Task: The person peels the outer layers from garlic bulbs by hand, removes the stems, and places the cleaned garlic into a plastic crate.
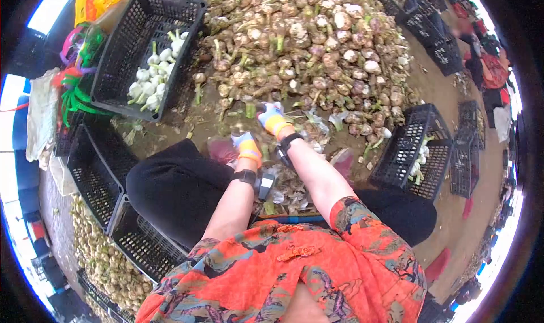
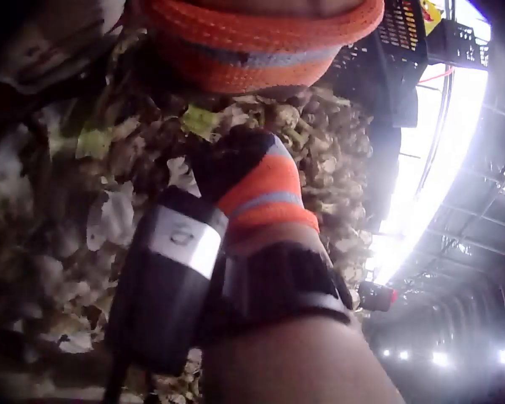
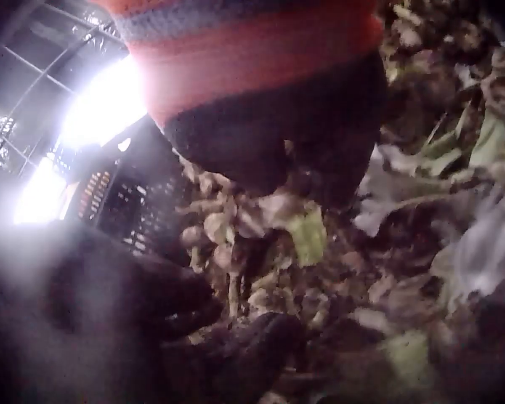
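Both hands wear knitted gloves with white and orange bands and dark palms. In the head view the right hand (image 1: 273, 119) reaches forward to the near edge of a heap of garlic bulbs (image 1: 294, 45). Closer to the body, the left hand (image 1: 246, 148) is held low between the knees. The right wrist view shows a garlic bulb with a cut green stem (image 3: 307, 237) just below the right glove (image 3: 261, 109). Dark, blurred fingers (image 3: 269, 345) of the left hand lie lower there. I cannot tell what either hand holds, since the gloves hide their fingertips.
A black crate (image 1: 148, 110) with trimmed white garlic (image 1: 158, 76) stands at the left. Another crate (image 1: 430, 170) with some white garlic is at the right. Stacked crates (image 1: 93, 172) stand by the left knee. Peeled skins and leaves (image 1: 292, 190) litter the ground between the legs.
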Action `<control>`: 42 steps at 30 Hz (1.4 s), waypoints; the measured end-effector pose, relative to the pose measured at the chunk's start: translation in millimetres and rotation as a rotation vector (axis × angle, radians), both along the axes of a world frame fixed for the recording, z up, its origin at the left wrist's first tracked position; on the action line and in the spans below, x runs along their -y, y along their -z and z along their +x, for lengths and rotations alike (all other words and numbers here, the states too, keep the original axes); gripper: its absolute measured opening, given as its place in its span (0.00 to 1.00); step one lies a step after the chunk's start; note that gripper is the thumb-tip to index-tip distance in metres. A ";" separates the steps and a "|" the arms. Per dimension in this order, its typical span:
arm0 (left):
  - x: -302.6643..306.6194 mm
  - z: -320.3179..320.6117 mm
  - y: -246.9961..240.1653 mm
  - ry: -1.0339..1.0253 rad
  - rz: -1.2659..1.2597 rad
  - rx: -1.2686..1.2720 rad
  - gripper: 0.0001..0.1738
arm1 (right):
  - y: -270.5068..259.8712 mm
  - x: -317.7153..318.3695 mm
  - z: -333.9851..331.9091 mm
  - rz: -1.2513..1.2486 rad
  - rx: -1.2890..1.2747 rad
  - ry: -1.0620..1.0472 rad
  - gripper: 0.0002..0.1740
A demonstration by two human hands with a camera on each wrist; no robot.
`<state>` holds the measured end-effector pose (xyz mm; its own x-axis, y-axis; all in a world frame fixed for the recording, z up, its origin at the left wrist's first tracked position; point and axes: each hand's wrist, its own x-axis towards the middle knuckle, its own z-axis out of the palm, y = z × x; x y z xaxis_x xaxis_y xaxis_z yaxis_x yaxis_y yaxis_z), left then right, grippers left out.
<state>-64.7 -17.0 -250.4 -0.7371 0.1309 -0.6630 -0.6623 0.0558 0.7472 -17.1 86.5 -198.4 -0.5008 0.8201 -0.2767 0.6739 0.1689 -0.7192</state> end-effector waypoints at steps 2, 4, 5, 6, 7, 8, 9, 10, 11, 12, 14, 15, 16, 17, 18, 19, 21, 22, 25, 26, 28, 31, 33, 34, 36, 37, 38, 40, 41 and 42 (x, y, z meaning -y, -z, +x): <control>13.0 -20.4 70.5 0.148 -0.163 -0.288 0.23 | -1.9 14.6 -26.4 -0.094 -0.114 -0.223 0.25; 10.3 -17.8 -1.5 -0.328 0.147 0.311 0.13 | -4.7 34.8 -45.8 -0.124 0.176 -0.475 0.26; 10.8 -17.8 -20.3 -0.342 0.133 0.305 0.13 | -5.2 43.4 -48.1 -0.012 0.239 -0.583 0.25; 10.4 -16.3 -37.7 -0.366 0.120 0.210 0.15 | -4.2 47.9 -49.2 0.104 0.302 -0.684 0.25; 9.8 -14.0 -50.9 -0.386 0.110 0.120 0.17 | 4.0 49.1 -50.4 0.096 0.300 -0.690 0.25; 10.1 -12.9 -55.2 -0.403 0.104 0.032 0.20 | 17.3 48.5 -50.5 0.056 0.281 -0.628 0.24; 12.2 -19.8 -10.8 -0.376 -0.045 -0.167 0.23 | 22.7 45.5 -48.8 0.023 0.264 -0.563 0.23; 12.5 -25.9 9.3 -0.377 -0.035 -0.162 0.23 | 13.4 43.4 -40.7 -0.170 0.230 -0.241 0.18; 9.9 -30.3 22.1 -0.080 -0.153 -0.348 0.25 | 32.3 36.7 -32.6 -0.478 -0.133 0.069 0.15; 7.4 -27.1 28.2 0.225 -0.268 -0.526 0.26 | 52.0 31.0 -18.4 -0.770 -0.500 0.388 0.12; -3.0 -11.2 -33.5 0.439 0.486 -0.196 0.26 | -44.5 19.3 26.2 -0.023 -0.518 -0.299 0.12; -10.1 -5.0 -48.0 0.531 0.489 -0.352 0.27 | -30.2 6.8 35.6 0.269 -0.462 -0.347 0.10; -16.5 1.8 -66.4 0.621 0.493 -0.512 0.28 | 32.4 -10.1 46.6 -0.109 -0.677 -0.122 0.09; -21.3 9.7 -72.8 0.630 0.522 -0.508 0.28 | 17.3 -14.3 57.0 -0.384 -0.757 0.116 0.10; -25.6 16.8 -78.4 0.601 0.591 -0.454 0.30 | -5.0 -17.3 65.5 -0.660 -0.833 0.355 0.11; -28.7 23.7 -84.1 0.573 0.656 -0.400 0.31 | -26.6 -17.5 70.7 -0.634 -0.836 0.360 0.11; -32.5 31.6 -102.9 0.610 0.599 -0.545 0.33 | -61.5 -12.6 75.1 -0.462 -0.739 0.438 0.11; -33.3 34.1 -113.8 0.635 0.517 -0.691 0.35 | -76.5 -7.1 78.6 -0.441 -0.749 0.445 0.11; -27.9 46.6 -137.8 0.630 0.599 -0.652 0.35 | -85.1 -2.5 93.9 -0.418 -0.877 0.394 0.12; -26.3 50.7 -143.3 0.589 0.700 -0.543 0.35 | -98.8 -0.8 100.2 -0.400 -0.892 0.395 0.12; -26.5 53.7 -147.0 0.669 0.609 -0.718 0.36 | -131.8 10.4 114.4 -0.228 -0.649 0.263 0.12; -24.9 59.6 -168.9 0.688 0.625 -0.601 0.36 | -145.2 21.2 130.1 -0.096 -0.827 0.175 0.10; -23.3 62.0 -173.3 0.705 0.783 -0.474 0.33 | -144.3 19.3 137.4 -0.307 -0.967 0.278 0.08; -23.7 64.1 -174.4 0.703 0.853 -0.384 0.32 | -143.7 19.6 144.5 -0.298 -0.973 0.281 0.08; -22.3 65.1 -189.1 0.724 0.912 -0.320 0.32 | -169.0 30.7 150.5 -0.523 -1.090 0.293 0.09; -20.8 66.1 -195.7 0.736 0.964 -0.250 0.33 | -164.6 25.4 155.9 -0.410 -1.060 0.173 0.09; -20.1 68.0 -196.4 0.742 0.964 -0.253 0.33 | -171.0 29.1 155.1 -0.408 -1.066 0.175 0.09; -22.2 72.0 -197.7 0.779 0.751 -0.851 0.33 | -189.6 35.1 149.7 -0.603 -1.171 0.291 0.10; -18.8 74.3 -209.9 0.800 0.769 -0.905 0.35 | -191.9 34.2 150.1 -0.503 -1.115 0.235 0.10; -20.0 75.8 -208.5 0.806 0.772 -0.903 0.35 | -193.3 35.9 151.2 -0.500 -1.118 0.241 0.10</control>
